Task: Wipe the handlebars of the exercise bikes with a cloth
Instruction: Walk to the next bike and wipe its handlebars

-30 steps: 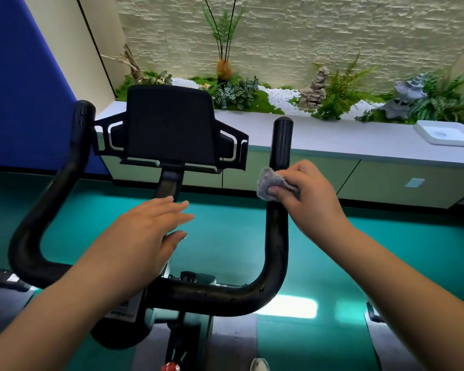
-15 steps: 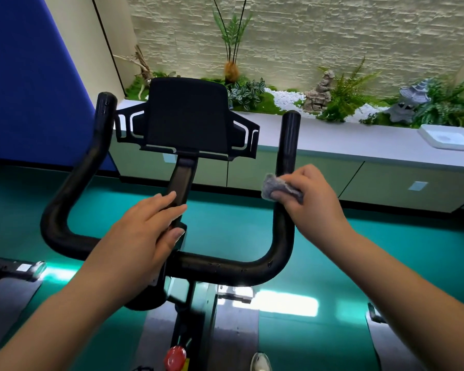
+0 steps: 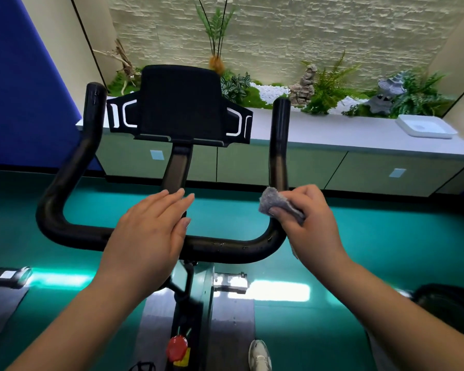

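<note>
The right hand (image 3: 310, 218) pinches a grey, fuzzy cloth (image 3: 277, 203) against the black handlebar (image 3: 279, 156)'s right upright — the left hand (image 3: 150, 231) lies flat, fingers straight.

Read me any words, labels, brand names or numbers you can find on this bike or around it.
No readable text in this view.
Tablet holder: only white bracket marks, no letters.
Cabinet doors: pale square patches, blank or too small to read.
Yellow label under the red knob: too blurred to read.
Handlebar, cloth and white tray: no print showing.
</note>
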Demonstrator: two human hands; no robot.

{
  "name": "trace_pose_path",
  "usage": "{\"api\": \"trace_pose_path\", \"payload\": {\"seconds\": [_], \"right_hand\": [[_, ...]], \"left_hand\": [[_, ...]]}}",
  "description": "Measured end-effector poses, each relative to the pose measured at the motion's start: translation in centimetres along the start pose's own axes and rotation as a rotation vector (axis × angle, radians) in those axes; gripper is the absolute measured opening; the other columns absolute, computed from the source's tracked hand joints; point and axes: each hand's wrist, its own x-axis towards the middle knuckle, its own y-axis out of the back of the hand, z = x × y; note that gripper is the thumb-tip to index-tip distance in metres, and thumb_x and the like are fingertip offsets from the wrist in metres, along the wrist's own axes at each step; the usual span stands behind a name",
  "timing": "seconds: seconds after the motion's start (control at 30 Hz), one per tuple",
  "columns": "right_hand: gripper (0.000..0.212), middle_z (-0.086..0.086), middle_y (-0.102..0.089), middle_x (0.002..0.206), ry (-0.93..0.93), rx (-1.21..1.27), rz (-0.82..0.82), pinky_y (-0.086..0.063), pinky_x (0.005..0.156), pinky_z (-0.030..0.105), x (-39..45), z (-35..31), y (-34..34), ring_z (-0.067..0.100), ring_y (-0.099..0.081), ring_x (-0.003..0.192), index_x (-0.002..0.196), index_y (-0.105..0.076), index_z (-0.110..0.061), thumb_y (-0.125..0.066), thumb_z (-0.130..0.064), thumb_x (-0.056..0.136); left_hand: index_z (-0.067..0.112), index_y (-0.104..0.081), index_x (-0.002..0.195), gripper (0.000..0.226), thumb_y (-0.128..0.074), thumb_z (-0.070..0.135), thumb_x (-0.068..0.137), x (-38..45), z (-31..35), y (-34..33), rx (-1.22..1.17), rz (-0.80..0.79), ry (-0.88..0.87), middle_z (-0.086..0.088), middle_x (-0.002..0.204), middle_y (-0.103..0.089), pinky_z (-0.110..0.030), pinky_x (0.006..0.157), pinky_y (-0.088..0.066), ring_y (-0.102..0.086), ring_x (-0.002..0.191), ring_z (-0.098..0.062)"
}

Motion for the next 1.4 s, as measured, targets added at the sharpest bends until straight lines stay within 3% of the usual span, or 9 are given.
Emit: {"api": "trace_pose_path", "payload": {"seconds": [0.27, 0.47, 0.57, 0.7, 0.9, 1.07, 1.2, 1.33, 1.4], "right_hand": [[0.012, -0.004, -0.041, 0.085, -0.063, -0.033, -0.021, -0.031, 0.070, 0.001, 3.2, 0.0, -0.3, 0.003, -0.044, 0.076, 0.092, -0.068, -0.029, -0.067, -0.019, 0.086], [0.016, -0.005, -0.046, 0.088, 0.069, 0.045, -0.063, -0.033, 0.075, 0.004, -1.0, 0.4, 0.2, 0.000, -0.047, 0.083, 0.097, -0.073, -0.019, -0.070, -0.015, 0.081], [0.009, -0.009, -0.042, 0.084, 0.046, 0.047, -0.072, -0.033, 0.072, 0.005, 2.0, 1.2, 0.5, -0.002, -0.045, 0.080, 0.089, -0.072, -0.023, -0.070, -0.016, 0.083], [0.019, -0.005, -0.043, 0.087, -0.034, 0.141, -0.029, -0.034, 0.074, 0.006, 0.9, 1.1, 0.1, -0.001, -0.046, 0.082, 0.092, -0.068, -0.034, -0.069, -0.017, 0.083], [0.017, 0.003, -0.045, 0.088, 0.082, 0.201, -0.081, -0.034, 0.076, 0.005, -1.6, 1.0, 0.1, 0.001, -0.046, 0.083, 0.098, -0.074, -0.023, -0.068, -0.021, 0.082], [0.016, 0.004, -0.045, 0.090, -0.095, 0.292, 0.032, -0.032, 0.072, 0.000, 0.0, 1.4, 0.0, -0.009, -0.045, 0.080, 0.094, -0.066, -0.031, -0.064, -0.017, 0.088], [0.010, 0.002, -0.046, 0.090, -0.259, 0.423, 0.154, -0.033, 0.072, 0.001, -3.7, 0.6, -1.1, -0.010, -0.048, 0.077, 0.089, -0.060, -0.024, -0.059, -0.015, 0.091], [0.013, 0.002, -0.062, 0.088, -0.611, 0.593, 0.372, -0.048, 0.082, 0.030, 0.5, 2.3, -1.6, 0.008, -0.055, 0.076, 0.088, -0.062, -0.023, -0.053, -0.028, 0.095], [0.018, -0.002, -0.064, 0.081, -0.678, 0.704, 0.329, -0.050, 0.081, 0.037, 2.0, 2.9, -1.8, 0.013, -0.058, 0.074, 0.086, -0.063, -0.021, -0.052, -0.033, 0.095]], "left_hand": [[0.023, -0.059, 0.129, 0.051, -0.028, 0.041, 0.093, 0.0, 0.6, -0.3, -0.019, 0.079, 0.064, 0.003, 0.135, -0.056, -0.045, 0.102, -0.041, -0.048, 0.126, -0.023], [0.024, -0.057, 0.131, 0.051, -0.027, 0.041, 0.094, -0.2, 1.4, -0.5, -0.007, 0.124, 0.118, 0.005, 0.138, -0.053, -0.044, 0.098, -0.045, -0.050, 0.123, -0.021], [0.024, -0.058, 0.130, 0.050, -0.028, 0.040, 0.094, -0.3, 1.8, -0.4, 0.004, 0.150, 0.145, 0.004, 0.138, -0.053, -0.042, 0.096, -0.044, -0.050, 0.122, -0.022], [0.023, -0.059, 0.129, 0.050, -0.028, 0.040, 0.093, -0.4, 2.3, -0.5, 0.009, 0.177, 0.193, 0.005, 0.139, -0.052, -0.042, 0.097, -0.042, -0.050, 0.123, -0.021], [0.023, -0.059, 0.130, 0.046, -0.033, 0.035, 0.094, -0.7, 2.5, -0.7, 0.022, 0.207, 0.241, 0.007, 0.140, -0.051, -0.034, 0.106, -0.034, -0.047, 0.127, -0.018], [0.025, -0.058, 0.130, 0.046, -0.032, 0.035, 0.094, -0.6, 2.6, -0.6, 0.006, 0.193, 0.275, 0.010, 0.141, -0.049, -0.036, 0.105, -0.035, -0.044, 0.130, -0.014], [0.025, -0.057, 0.131, 0.047, -0.030, 0.036, 0.094, -0.6, 2.7, -0.5, 0.013, 0.179, 0.275, 0.010, 0.141, -0.049, -0.036, 0.106, -0.034, -0.042, 0.132, -0.014], [0.023, -0.057, 0.132, 0.047, -0.030, 0.035, 0.094, -0.6, 2.6, -0.6, 0.038, 0.159, 0.259, 0.008, 0.141, -0.049, -0.035, 0.109, -0.031, -0.042, 0.132, -0.016], [0.021, -0.056, 0.132, 0.048, -0.030, 0.035, 0.095, -0.5, 2.6, -0.7, 0.066, 0.138, 0.233, 0.006, 0.141, -0.050, -0.036, 0.109, -0.031, -0.043, 0.132, -0.018]]}}
